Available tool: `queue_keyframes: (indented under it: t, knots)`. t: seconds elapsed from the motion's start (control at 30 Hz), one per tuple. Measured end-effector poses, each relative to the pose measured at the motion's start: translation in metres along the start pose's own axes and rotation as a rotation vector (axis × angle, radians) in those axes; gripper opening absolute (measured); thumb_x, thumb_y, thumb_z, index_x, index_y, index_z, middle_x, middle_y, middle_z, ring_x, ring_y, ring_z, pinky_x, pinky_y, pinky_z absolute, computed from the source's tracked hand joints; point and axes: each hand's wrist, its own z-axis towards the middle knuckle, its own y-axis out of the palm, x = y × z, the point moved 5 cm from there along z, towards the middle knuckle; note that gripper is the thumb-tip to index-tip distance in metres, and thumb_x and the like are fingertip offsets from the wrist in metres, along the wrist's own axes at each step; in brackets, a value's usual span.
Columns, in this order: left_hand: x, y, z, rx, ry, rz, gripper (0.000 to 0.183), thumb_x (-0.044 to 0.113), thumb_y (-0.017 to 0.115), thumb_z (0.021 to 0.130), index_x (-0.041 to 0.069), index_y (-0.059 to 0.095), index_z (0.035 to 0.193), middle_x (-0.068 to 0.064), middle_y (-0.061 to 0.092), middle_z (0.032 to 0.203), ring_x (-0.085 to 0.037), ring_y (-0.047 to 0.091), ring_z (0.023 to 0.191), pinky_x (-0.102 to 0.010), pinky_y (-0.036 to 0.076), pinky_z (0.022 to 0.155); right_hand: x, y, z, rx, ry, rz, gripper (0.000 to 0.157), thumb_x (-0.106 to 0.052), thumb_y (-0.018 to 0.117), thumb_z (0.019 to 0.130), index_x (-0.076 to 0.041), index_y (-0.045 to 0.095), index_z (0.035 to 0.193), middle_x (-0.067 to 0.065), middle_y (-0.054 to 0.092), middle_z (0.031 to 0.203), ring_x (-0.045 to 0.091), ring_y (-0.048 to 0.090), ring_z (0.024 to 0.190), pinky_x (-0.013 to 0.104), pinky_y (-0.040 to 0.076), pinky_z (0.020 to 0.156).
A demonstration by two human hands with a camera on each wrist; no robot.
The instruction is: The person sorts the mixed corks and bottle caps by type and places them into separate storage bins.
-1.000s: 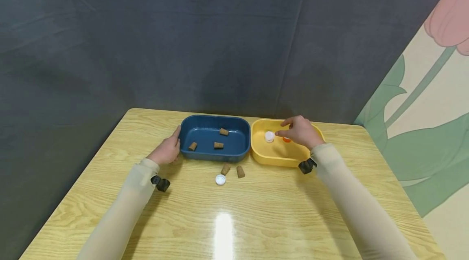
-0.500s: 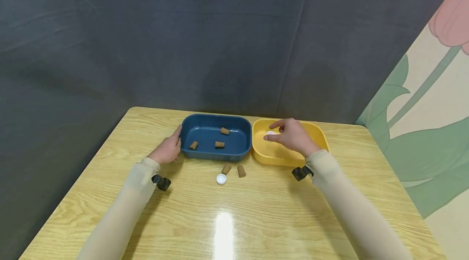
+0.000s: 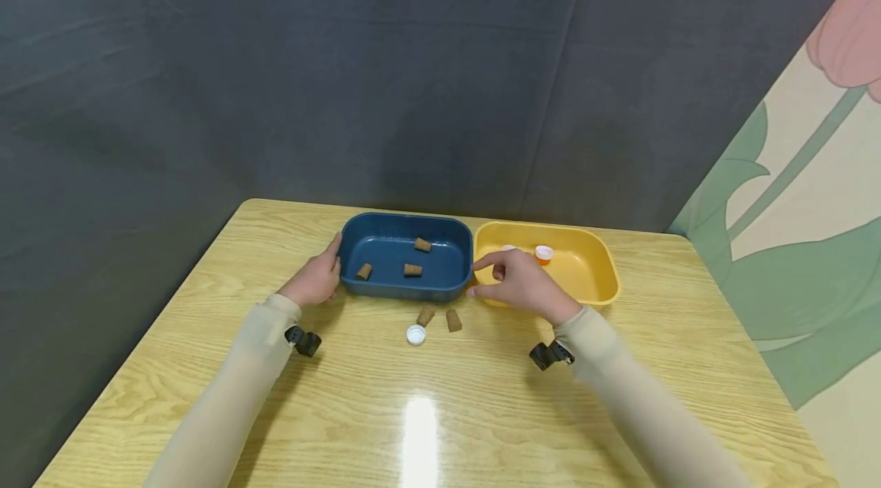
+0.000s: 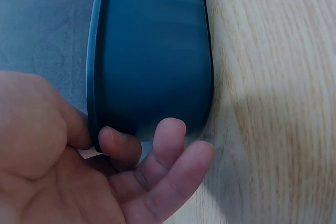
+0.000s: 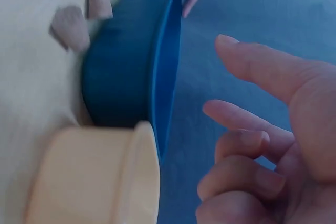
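My left hand [image 3: 315, 280] grips the left end of the blue bin [image 3: 375, 249], its fingertips [image 4: 170, 132] lying along the outer wall in the left wrist view. Inside that bin lie three corks [image 3: 413, 271]. Over the front left of the yellow bin [image 3: 585, 274] hovers my right hand [image 3: 523, 285]. Its thumb and index finger [image 5: 257, 66] are extended and apart, the other fingers bent, with nothing between them. Behind it a white cap stacked with an orange one [image 3: 544, 254] sits in the yellow bin, beside a partly hidden white cap [image 3: 508, 248].
In front of the blue bin, two corks [image 3: 453, 320] and a white bottle cap [image 3: 415, 335] lie on the wooden table [image 3: 330, 411]. The two bins stand side by side, close together. A dark curtain [image 3: 413, 90] hangs behind the table.
My right hand has moved left and toward me, from over the yellow bin's middle to its front left corner, uncovering the stacked caps. My left hand stays on the blue bin.
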Motion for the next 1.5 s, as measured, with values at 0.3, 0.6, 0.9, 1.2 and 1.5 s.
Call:
queue_keyframes:
  t: [0.3, 0.6, 0.9, 1.2, 1.5]
  knots:
    - [0.001, -0.001, -0.001, -0.001, -0.011, -0.001, 0.058, 0.01, 0.021, 0.109, -0.001, -0.007, 0.159, -0.005, 0.051, 0.06, -0.016, 0.05, 0.051, -0.032, 0.044, 0.054, -0.009, 0.028, -0.007, -0.096, -0.024, 0.035, 0.04, -0.023, 0.084, 0.082, -0.004, 0.074, 0.115, -0.002, 0.038, 0.061, 0.012, 0.034, 0.056, 0.026, 0.028, 0.056]
    - [0.001, -0.001, -0.001, -0.007, -0.006, 0.006, 0.058, 0.01, 0.021, 0.109, -0.001, -0.008, 0.158, -0.005, 0.05, 0.059, -0.016, 0.05, 0.05, -0.032, 0.044, 0.054, -0.005, 0.047, -0.009, -0.152, -0.013, 0.09, 0.047, -0.029, 0.085, 0.081, -0.007, 0.073, 0.12, -0.005, 0.029, 0.061, 0.012, 0.029, 0.055, 0.025, 0.024, 0.054]
    - [0.003, -0.001, -0.001, -0.018, -0.011, -0.013, 0.058, 0.01, 0.02, 0.109, 0.001, -0.009, 0.159, -0.005, 0.049, 0.058, -0.016, 0.049, 0.049, -0.032, 0.043, 0.053, 0.015, 0.07, -0.012, -0.16, 0.01, 0.102, 0.05, -0.025, 0.086, 0.08, -0.008, 0.071, 0.125, -0.005, 0.037, 0.061, 0.01, 0.037, 0.054, 0.023, 0.028, 0.051]
    - [0.004, 0.0, -0.002, -0.015, -0.016, -0.008, 0.058, 0.01, 0.021, 0.109, 0.0, -0.008, 0.159, -0.005, 0.05, 0.058, -0.016, 0.049, 0.049, -0.032, 0.043, 0.054, 0.024, 0.081, -0.01, -0.136, 0.035, 0.097, 0.05, -0.022, 0.086, 0.08, -0.007, 0.07, 0.125, -0.004, 0.039, 0.059, 0.01, 0.036, 0.052, 0.023, 0.028, 0.05]
    - [0.003, -0.001, -0.002, -0.015, -0.017, 0.0, 0.058, 0.01, 0.021, 0.109, 0.0, -0.008, 0.159, -0.006, 0.051, 0.058, -0.016, 0.049, 0.049, -0.032, 0.043, 0.054, 0.034, 0.084, -0.004, -0.116, 0.08, 0.062, 0.044, -0.022, 0.086, 0.08, -0.009, 0.072, 0.12, -0.002, 0.045, 0.063, 0.011, 0.041, 0.056, 0.023, 0.031, 0.053]
